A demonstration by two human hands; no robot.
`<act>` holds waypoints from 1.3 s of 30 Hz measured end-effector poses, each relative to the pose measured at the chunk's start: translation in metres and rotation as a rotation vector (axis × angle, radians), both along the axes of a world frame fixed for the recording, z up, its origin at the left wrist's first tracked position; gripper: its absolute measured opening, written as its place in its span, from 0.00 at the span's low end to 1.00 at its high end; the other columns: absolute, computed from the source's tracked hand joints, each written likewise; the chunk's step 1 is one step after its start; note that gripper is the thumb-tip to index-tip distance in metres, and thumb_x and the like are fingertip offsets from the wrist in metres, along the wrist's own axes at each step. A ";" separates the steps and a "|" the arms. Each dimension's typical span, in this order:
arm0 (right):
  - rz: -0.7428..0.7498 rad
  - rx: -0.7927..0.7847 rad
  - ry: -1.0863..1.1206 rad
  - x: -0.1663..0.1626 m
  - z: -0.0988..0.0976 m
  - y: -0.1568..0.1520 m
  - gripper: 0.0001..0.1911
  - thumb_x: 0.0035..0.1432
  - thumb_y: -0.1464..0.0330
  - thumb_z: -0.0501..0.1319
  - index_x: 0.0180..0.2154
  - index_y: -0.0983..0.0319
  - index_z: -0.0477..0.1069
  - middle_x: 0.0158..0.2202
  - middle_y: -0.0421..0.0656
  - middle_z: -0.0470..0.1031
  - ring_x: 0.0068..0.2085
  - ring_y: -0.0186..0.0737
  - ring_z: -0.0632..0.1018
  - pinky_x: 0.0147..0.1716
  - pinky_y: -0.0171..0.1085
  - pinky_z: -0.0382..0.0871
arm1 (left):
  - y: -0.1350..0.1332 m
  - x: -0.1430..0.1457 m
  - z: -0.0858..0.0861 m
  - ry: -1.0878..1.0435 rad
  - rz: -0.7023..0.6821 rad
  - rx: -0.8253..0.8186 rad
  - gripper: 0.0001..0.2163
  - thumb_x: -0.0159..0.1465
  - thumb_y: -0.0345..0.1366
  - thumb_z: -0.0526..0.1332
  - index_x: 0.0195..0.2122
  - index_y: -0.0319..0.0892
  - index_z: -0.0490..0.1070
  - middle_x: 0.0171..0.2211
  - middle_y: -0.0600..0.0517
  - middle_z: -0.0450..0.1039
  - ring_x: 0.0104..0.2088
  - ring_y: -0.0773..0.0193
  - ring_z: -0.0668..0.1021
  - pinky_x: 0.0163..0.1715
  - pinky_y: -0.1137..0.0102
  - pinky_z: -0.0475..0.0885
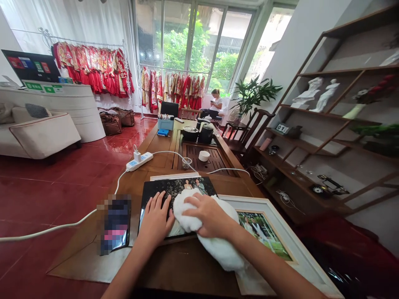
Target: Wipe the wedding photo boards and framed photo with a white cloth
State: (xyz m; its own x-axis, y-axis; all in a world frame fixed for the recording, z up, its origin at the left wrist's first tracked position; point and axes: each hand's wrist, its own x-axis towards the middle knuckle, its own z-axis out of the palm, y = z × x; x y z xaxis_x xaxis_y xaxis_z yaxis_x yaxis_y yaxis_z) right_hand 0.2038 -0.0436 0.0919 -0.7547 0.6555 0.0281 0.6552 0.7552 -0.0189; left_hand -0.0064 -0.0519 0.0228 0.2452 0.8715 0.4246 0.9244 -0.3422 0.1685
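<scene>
A dark glossy photo print (174, 187) lies on the wooden table (187, 265) in front of me. My left hand (156, 220) rests flat on its lower left part, fingers stretched out. My right hand (208, 216) presses a fluffy white cloth (218, 245) onto the print's right side, fingers curled over the cloth. The cloth trails back under my right forearm. A white-framed wedding picture (280, 236) lies just right of the print.
A phone (116, 224) lies left of the print. A white power strip (139, 161) and its cable cross the table. Beyond it stand a tea tray (202, 155), cup and kettles. A person sits by the window. Shelves stand on the right, a sofa on the left.
</scene>
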 end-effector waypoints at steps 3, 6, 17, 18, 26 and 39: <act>0.020 -0.020 -0.003 -0.001 -0.002 -0.002 0.27 0.43 0.67 0.63 0.49 0.52 0.71 0.55 0.43 0.65 0.50 0.50 0.65 0.45 0.45 0.61 | 0.000 0.000 0.000 -0.002 -0.007 0.002 0.19 0.64 0.35 0.52 0.56 0.42 0.67 0.60 0.43 0.64 0.60 0.51 0.65 0.60 0.53 0.60; -0.051 0.009 0.018 0.008 -0.001 0.017 0.23 0.45 0.68 0.61 0.47 0.52 0.72 0.54 0.42 0.66 0.49 0.48 0.66 0.46 0.43 0.61 | 0.000 0.000 0.001 0.003 -0.004 -0.012 0.20 0.64 0.35 0.52 0.56 0.41 0.67 0.60 0.43 0.64 0.61 0.51 0.65 0.60 0.53 0.60; -0.250 0.104 0.053 0.030 0.005 0.047 0.19 0.48 0.69 0.60 0.44 0.55 0.74 0.52 0.44 0.68 0.50 0.47 0.67 0.49 0.42 0.62 | -0.002 0.000 0.002 -0.004 0.003 0.008 0.20 0.63 0.35 0.52 0.56 0.42 0.68 0.60 0.44 0.64 0.61 0.51 0.65 0.60 0.53 0.59; -0.218 0.091 0.068 0.027 0.004 0.039 0.20 0.47 0.69 0.60 0.45 0.54 0.74 0.52 0.44 0.68 0.50 0.47 0.67 0.49 0.42 0.62 | -0.002 0.000 0.002 -0.005 0.004 0.006 0.20 0.63 0.35 0.52 0.56 0.42 0.68 0.60 0.44 0.64 0.61 0.51 0.65 0.60 0.53 0.59; -0.011 -0.008 0.066 0.008 -0.006 -0.006 0.25 0.43 0.68 0.62 0.46 0.52 0.73 0.53 0.42 0.66 0.48 0.49 0.66 0.46 0.46 0.62 | 0.000 0.000 0.001 0.004 0.001 -0.004 0.20 0.63 0.34 0.51 0.56 0.42 0.67 0.60 0.43 0.64 0.61 0.51 0.65 0.60 0.53 0.60; -0.331 0.141 0.080 0.032 -0.001 0.038 0.20 0.49 0.69 0.59 0.46 0.53 0.74 0.52 0.44 0.68 0.50 0.48 0.67 0.49 0.43 0.62 | -0.001 0.000 0.001 -0.006 0.003 -0.015 0.20 0.63 0.35 0.51 0.56 0.41 0.67 0.60 0.43 0.64 0.61 0.51 0.65 0.60 0.53 0.59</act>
State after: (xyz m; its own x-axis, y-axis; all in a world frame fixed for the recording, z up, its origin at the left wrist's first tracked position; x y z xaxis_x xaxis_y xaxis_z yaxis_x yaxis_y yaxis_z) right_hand 0.2357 -0.0059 0.0912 -0.4941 0.8492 0.1862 0.8652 0.5013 0.0093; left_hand -0.0066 -0.0531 0.0242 0.2402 0.8783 0.4135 0.9242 -0.3372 0.1794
